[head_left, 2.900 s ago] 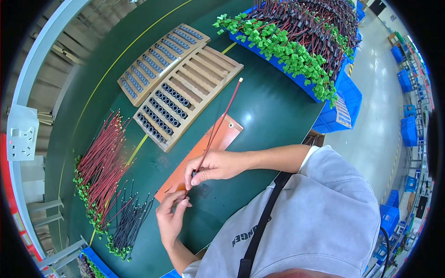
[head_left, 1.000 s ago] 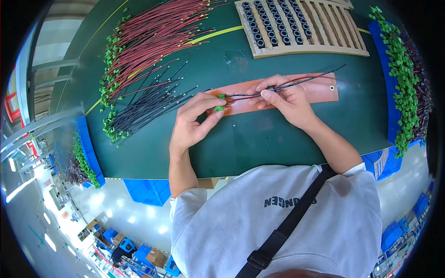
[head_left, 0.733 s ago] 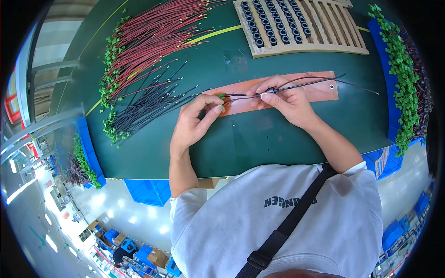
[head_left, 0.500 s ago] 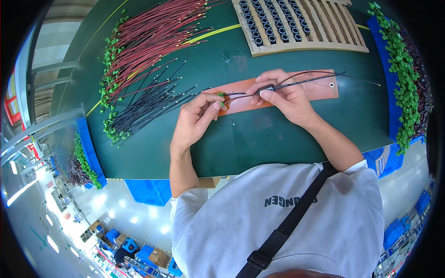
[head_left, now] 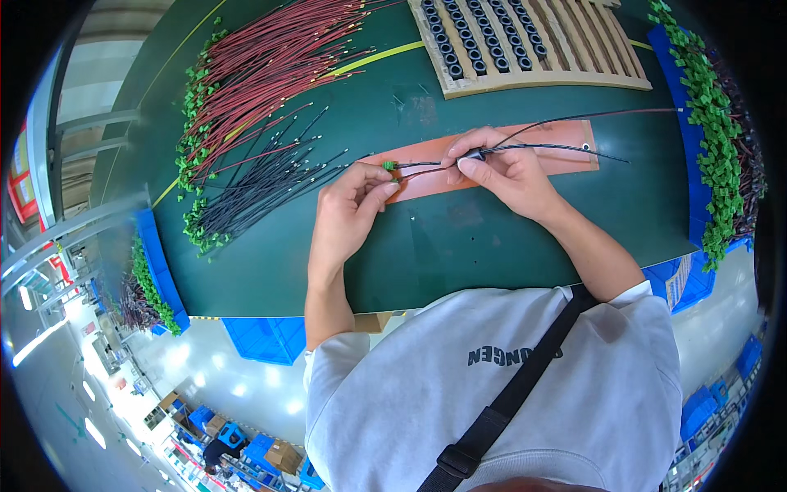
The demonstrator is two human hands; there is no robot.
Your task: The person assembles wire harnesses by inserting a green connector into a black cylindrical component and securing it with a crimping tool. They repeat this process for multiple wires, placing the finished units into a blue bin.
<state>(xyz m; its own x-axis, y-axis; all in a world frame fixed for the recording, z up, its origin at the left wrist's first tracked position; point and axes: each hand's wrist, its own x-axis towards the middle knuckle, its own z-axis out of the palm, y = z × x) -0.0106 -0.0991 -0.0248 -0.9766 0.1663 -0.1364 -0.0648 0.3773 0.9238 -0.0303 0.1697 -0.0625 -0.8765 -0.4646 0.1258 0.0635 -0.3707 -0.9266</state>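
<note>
Pinching the green connector (head_left: 388,166) in my left hand (head_left: 348,215) above the counter (head_left: 459,246), my right hand (head_left: 504,172) grips the black ring (head_left: 474,153) on the wires (head_left: 557,148); sliding it along needs steady tension.

table (head_left: 459,246): matt green | rack (head_left: 557,78): bare wood | wires (head_left: 270,172): plastic-sheathed

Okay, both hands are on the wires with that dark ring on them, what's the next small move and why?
Probably slide the ring left along the wires toward the green connector. The right hand pinches the ring, the left hand holds the connector end, and a stretch of wire separates them.
</note>
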